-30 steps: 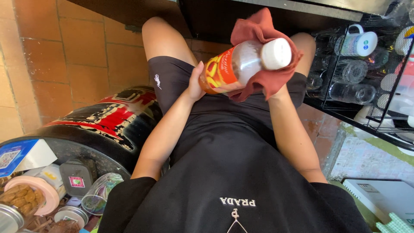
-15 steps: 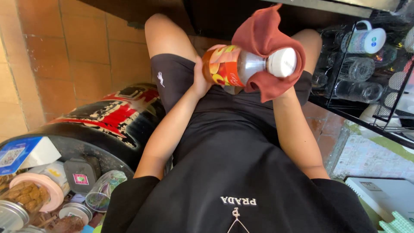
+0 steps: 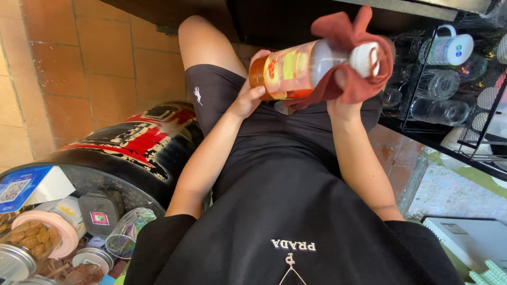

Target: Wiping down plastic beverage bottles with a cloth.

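Observation:
I sit in black shorts and a black shirt and hold a clear plastic jar sideways above my lap. It has an orange, yellow and red label and a white lid. My left hand grips the jar's bottom end. My right hand holds a reddish-brown cloth wrapped around the lid end and the jar's neck. Most of my right hand's fingers are hidden under the cloth.
A black drum with red and white markings lies at my left, with jars, lids and a blue-and-white box on it. A wire rack of glasses and mugs stands at the right. Terracotta floor tiles lie beyond.
The jar has tilted closer to level and shifted slightly left, and the cloth has bunched further over the lid end. Both hands kept their hold.

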